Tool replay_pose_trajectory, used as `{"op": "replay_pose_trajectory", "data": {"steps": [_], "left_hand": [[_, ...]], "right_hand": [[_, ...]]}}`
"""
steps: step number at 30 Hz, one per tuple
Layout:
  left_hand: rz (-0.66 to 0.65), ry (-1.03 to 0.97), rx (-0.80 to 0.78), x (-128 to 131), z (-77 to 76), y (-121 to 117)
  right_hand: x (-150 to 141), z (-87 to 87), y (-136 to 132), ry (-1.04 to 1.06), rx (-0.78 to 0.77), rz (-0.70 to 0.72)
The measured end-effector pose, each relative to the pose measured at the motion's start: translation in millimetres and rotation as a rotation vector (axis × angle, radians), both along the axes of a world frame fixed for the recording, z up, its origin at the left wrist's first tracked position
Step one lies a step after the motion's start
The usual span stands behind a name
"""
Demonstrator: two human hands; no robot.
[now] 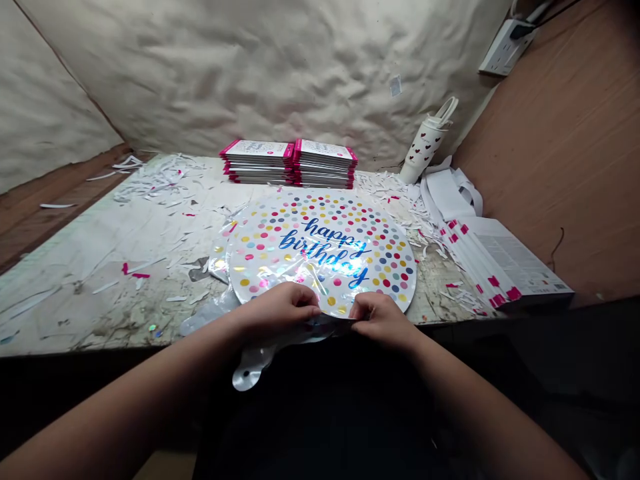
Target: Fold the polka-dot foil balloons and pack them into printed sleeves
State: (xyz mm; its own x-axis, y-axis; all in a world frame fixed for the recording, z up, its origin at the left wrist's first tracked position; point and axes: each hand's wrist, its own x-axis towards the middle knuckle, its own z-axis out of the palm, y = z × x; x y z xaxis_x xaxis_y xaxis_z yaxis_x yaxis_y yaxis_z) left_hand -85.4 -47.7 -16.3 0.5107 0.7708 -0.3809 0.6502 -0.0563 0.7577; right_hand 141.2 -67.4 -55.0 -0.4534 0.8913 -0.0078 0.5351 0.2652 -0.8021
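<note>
A round, flat foil balloon [325,250] lies at the front edge of the table, white with coloured dots and blue "happy birthday" lettering. At least one more balloon shows beneath it on the left, and a silvery tail [247,377] hangs over the edge. My left hand [295,305] pinches the near rim of the top balloon. Close beside it on the right, my right hand [375,317] pinches the same rim, its thumb and fingers pressed together. The rim between my two hands is lifted slightly.
Two stacks of pink-edged packets [260,162] stand at the back. At right are a white bottle with hearts [427,143], a roll of white strip [453,193] and a leaning row of cards [505,260]. Paper scraps [155,180] litter the table [125,233]. A power strip [507,47] hangs upper right.
</note>
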Motion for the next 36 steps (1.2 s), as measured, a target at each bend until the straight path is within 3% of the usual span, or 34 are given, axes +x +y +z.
{"op": "replay_pose_trajectory", "data": {"steps": [4, 6, 9, 11, 14, 17, 21, 23, 25, 29, 31, 33, 35, 36], "left_hand": [[0.105, -0.018, -0.033, 6, -4.8, 9], [0.098, -0.051, -0.026, 10, -5.7, 11], [0.013, 0.015, 0.130, 13, -0.8, 9], [-0.022, 0.217, 0.286, 9, 4.3, 3], [-0.071, 0.511, 0.447, -13, 8.6, -12], [-0.098, 0.622, 0.558, -52, 9.5, -27], [0.144, 0.675, 0.807, -96, 16.1, -31], [0.229, 0.523, 0.952, -103, 17.2, -25], [0.170, 0.377, 1.011, -101, 10.5, -15], [-0.163, 0.328, 0.735, -97, -26.9, 8], [-0.232, 0.272, 0.635, -100, -48.0, 13], [-0.211, 0.207, 0.659, -105, -63.2, 13], [-0.146, 0.212, 0.730, -108, -69.8, 10], [-0.139, 0.225, 0.756, -107, -70.0, 9]], "right_hand": [[-4, 9.3, 5, -0.011, -0.068, 0.075], [-12, 12.4, 6, -0.015, -0.063, 0.113], [-24, 10.6, 8, -0.021, 0.001, 0.101], [-29, 5.7, 10, 0.038, -0.022, 0.053], [-31, -3.3, 12, 0.269, -0.257, -0.060], [-29, -10.6, 14, 0.538, -0.469, -0.167], [-25, -12.4, 14, 0.669, -0.379, -0.199], [-27, -10.0, 9, 0.571, -0.263, -0.172], [-32, -8.3, 0, 0.408, -0.066, -0.108], [-28, -17.8, -18, -0.031, 0.372, 0.097], [-8, -26.5, -17, -0.273, 0.359, -0.004], [20, -31.9, -8, -0.443, 0.264, -0.262], [49, -31.7, 5, -0.527, 0.254, -0.449], [61, -29.8, 12, -0.537, 0.291, -0.458]]}}
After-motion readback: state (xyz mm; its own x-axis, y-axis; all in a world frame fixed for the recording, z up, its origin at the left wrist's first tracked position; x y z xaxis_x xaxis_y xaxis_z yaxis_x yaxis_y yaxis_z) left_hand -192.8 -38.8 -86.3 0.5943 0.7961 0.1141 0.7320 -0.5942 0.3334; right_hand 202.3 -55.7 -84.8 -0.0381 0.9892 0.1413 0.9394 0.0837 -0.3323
